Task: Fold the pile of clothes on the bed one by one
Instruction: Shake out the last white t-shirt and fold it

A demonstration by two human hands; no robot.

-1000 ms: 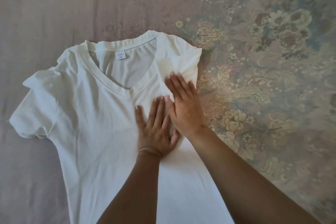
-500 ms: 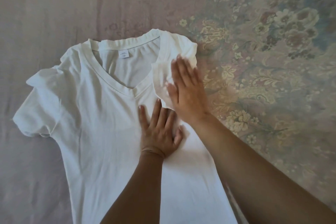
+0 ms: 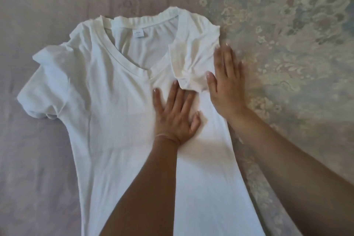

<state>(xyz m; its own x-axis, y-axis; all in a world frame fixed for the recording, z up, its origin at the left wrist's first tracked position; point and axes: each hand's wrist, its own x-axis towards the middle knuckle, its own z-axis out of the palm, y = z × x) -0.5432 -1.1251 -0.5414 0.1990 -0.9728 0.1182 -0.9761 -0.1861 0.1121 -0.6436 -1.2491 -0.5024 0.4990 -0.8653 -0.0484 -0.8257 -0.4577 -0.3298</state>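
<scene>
Both forearms reach in from the bottom, left hand (image 3: pixel 175 116) flat with fingers spread, right hand (image 3: pixel 227 82) flat too, fingers together.

We saw the white cotton V-neck T-shirt (image 3: pixel 107 120) lying flat on the flowered bed cover (image 3: pixel 287 63). Our left hand (image 3: pixel 175 117) lay on its chest, and our right hand (image 3: pixel 227 84) lay beside the folded-in sleeve (image 3: pixel 193 63).

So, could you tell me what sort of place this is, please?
Most likely a bedroom at home: a white T-shirt lies flat on a soft floral bedspread, with both hands smoothing it for folding.
</scene>
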